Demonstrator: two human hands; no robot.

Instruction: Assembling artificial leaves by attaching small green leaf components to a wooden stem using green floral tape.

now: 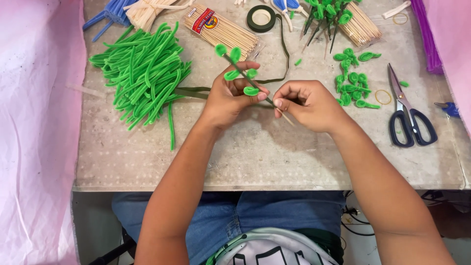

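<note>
Nearest the desk's point(265, 167) front edge, both hands met over its middle. The left hand point(226, 100) was closed around a thin wooden skewer point(287, 118), pinching green leaf loops point(235, 73) against it, with dark green floral tape point(196, 92) trailing away to the left. The right hand point(306, 104) was curled shut on the skewer's lower end, fingertips pressed together. The risk, as it looked: that stick was slim, and a hard twist could have snapped it or let the loops slide out of line; slack tape might have unwound too. To the right lay blue-handled scissors point(409, 122) near the right edge, and a cluster of finished green loops point(353, 81) beside them. Left, a heap of green pipe cleaners point(144, 73). At the far edge sat a pack of skewers point(223, 30) and the tape roll point(261, 18).
</note>
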